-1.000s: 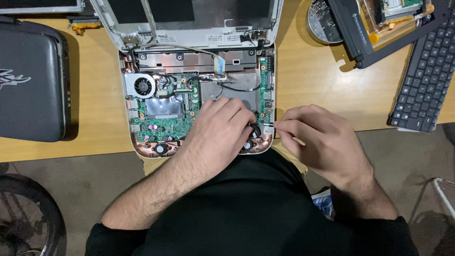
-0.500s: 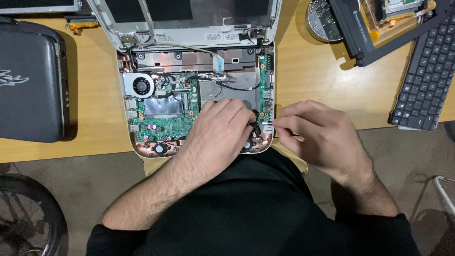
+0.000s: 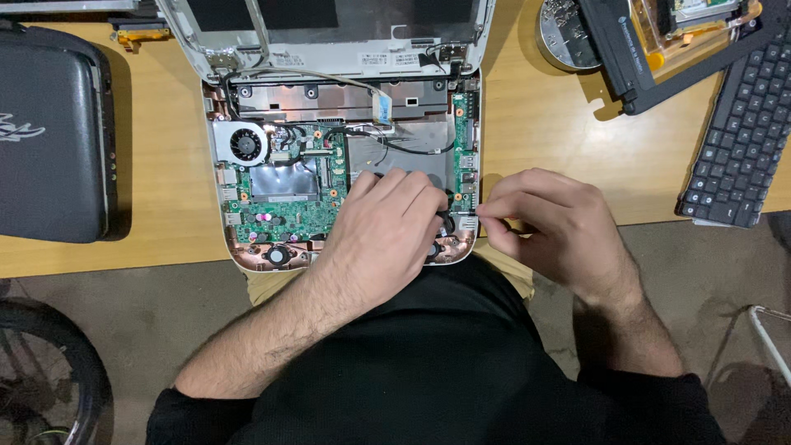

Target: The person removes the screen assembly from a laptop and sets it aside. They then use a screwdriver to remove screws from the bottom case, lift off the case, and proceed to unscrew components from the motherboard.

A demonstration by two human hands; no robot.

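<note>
An opened laptop [image 3: 247, 259] with a white shell lies on the wooden desk, its green circuit board [image 3: 284, 206] and small round fan [image 3: 245, 145] exposed. My left hand [image 3: 387, 227] rests palm down over the lower right part of the laptop's inside, fingers curled beside a black part. My right hand [image 3: 548, 222] is at the laptop's right edge, thumb and fingers pinched together at the side ports; what they pinch is too small to tell. A black cable [image 3: 404, 148] loops across the grey plate above my left hand.
A dark grey case [image 3: 53, 136] lies at the left on the desk [image 3: 165, 222]. A black keyboard [image 3: 741, 140] sits at the right, a black tray with orange parts [image 3: 659, 41] and a round metal tin [image 3: 564, 37] behind it. A wheel [image 3: 41, 371] shows bottom left.
Both hands stay at the laptop's lower right corner; my right hand's fingers have closed in slightly toward the side edge. Nothing else has moved.
</note>
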